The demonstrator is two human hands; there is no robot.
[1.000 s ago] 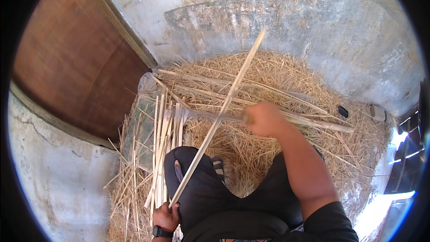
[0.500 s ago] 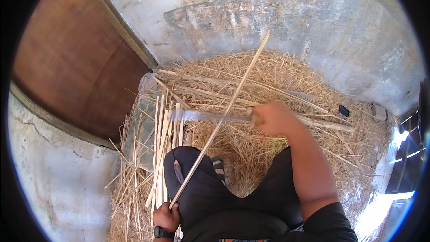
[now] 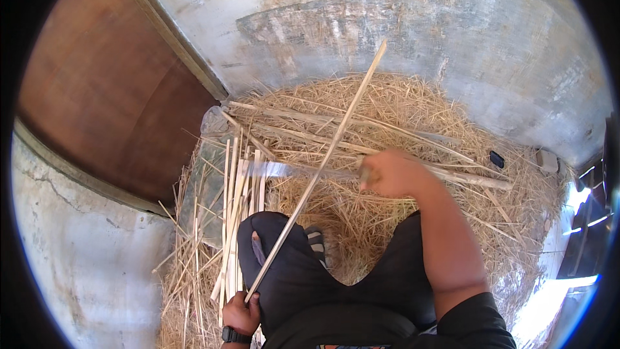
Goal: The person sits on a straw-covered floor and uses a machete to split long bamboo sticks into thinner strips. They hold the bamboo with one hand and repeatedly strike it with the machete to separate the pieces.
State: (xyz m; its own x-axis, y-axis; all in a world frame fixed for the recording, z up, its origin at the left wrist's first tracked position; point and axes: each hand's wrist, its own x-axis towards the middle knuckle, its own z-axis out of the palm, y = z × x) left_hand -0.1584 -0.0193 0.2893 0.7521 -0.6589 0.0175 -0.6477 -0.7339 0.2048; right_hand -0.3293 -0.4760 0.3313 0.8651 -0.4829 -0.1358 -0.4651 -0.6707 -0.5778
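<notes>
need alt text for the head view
The left hand grips a long, pale wooden strip near its lower end, while the right hand holds a blurred blade crossing behind it. Straw lies around, below a stained wall.

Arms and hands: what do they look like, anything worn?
Both hands are ungloved. Left hand: dark, chunky wristwatch on a dark band; sleeve out of view. Right hand: slightly blurred, no watch visible; bare forearm, then a plain black short sleeve. No cables visible.
</notes>
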